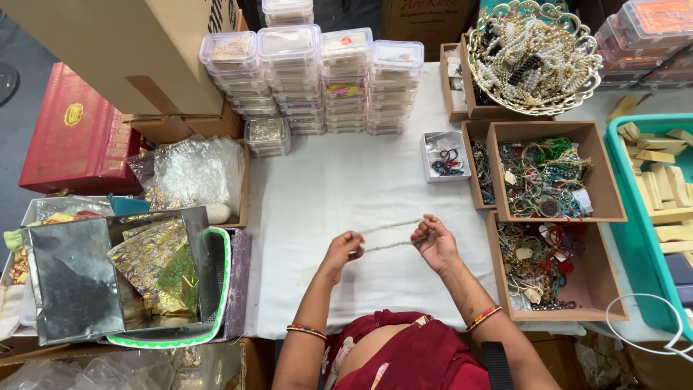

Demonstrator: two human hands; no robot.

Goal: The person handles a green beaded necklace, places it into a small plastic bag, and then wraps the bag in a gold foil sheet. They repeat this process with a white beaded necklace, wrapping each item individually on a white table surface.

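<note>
1. White cloth covers the work table [339,195], the broadest surface in view, seen from above with a person in a maroon garment seated at its near edge.
2. A large cardboard carton [130,50] fills the top left corner, with a flat red box [76,137] lying beside it.
3. A teal plastic crate [650,224] of pale wooden blocks stands at the right edge.
4. An open metal tin [115,282] at the left holds gold and green foil pouches [159,263].
5. Stacks of clear lidded plastic boxes [310,79] stand in rows along the far side of the cloth.
6. A gold wire basket [533,54] at top right is heaped with white, gold and dark beaded strands.
7. Two open brown cardboard trays [552,170] sit right of the hands, both tangled with green, red and mixed bead jewellery.
8. A small white box [445,155] with a few dark and red pieces rests near the trays.
9. The left hand [342,250] and right hand [434,242] hover over the middle of the cloth, each with a banded bangle at the wrist.
10. A thin pale beaded string [390,235] stretches doubled between them, above the table; the left fingers are curled shut around one end and the right fingertips are pinching the other.
</note>
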